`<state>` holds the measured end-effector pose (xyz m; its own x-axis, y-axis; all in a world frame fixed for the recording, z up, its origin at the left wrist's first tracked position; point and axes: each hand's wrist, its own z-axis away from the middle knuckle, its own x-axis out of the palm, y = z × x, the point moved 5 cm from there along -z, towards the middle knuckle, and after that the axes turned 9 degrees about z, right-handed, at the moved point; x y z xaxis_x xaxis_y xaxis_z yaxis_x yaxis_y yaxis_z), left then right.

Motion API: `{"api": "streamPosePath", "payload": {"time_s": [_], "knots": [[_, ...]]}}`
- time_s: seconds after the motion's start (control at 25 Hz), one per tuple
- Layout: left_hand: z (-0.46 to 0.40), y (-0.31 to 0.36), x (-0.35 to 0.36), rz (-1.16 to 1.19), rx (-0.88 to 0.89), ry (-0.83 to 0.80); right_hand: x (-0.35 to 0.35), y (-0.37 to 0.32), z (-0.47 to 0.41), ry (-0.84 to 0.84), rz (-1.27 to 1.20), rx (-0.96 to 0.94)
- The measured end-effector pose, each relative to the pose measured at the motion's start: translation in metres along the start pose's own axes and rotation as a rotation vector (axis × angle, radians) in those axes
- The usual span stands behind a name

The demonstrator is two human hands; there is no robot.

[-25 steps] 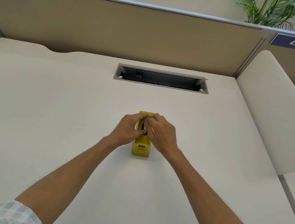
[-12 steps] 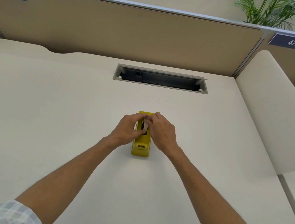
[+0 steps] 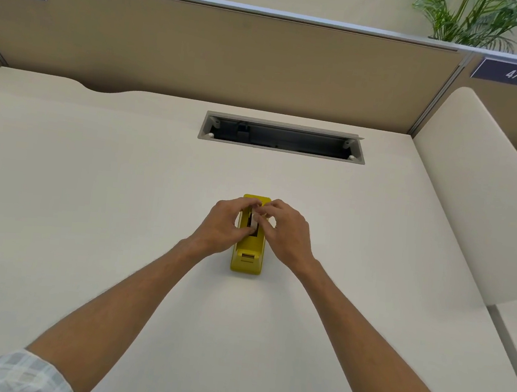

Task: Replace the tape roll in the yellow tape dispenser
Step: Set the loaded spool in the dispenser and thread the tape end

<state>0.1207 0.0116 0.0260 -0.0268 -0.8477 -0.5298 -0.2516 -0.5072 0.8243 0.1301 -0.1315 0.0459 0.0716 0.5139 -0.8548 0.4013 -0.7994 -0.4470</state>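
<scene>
Pinching the white tape roll (image 3: pixel 257 215) from both sides over the open well of the yellow tape dispenser (image 3: pixel 247 257), the left hand (image 3: pixel 225 224) and right hand (image 3: pixel 285 231) could seat it crooked, jamming if its core misses the slots.

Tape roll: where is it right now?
In the head view the tape roll sits mid-desk in the top slot of the yellow dispenser, pinched between the left hand and right hand.

Desk (image 3: pixel 88 208), cable tray (image 3: pixel 282 138), partition (image 3: pixel 234 54), plants (image 3: pixel 483 21)
</scene>
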Motion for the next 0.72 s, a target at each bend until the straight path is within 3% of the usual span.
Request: {"api": "streamPosePath", "payload": {"time_s": [0.24,0.48,0.72], "knots": [[0.001,0.002,0.001,0.030,0.006,0.013,0.006,0.003,0.002,0.009,-0.146,0.132],[0.001,0.006,0.001,0.003,0.035,-0.006,0.011,0.004,-0.004,-0.079,-0.132,0.136],[0.005,-0.006,0.001,0.008,-0.064,-0.104,0.010,0.003,-0.002,-0.110,-0.073,0.095]]}}
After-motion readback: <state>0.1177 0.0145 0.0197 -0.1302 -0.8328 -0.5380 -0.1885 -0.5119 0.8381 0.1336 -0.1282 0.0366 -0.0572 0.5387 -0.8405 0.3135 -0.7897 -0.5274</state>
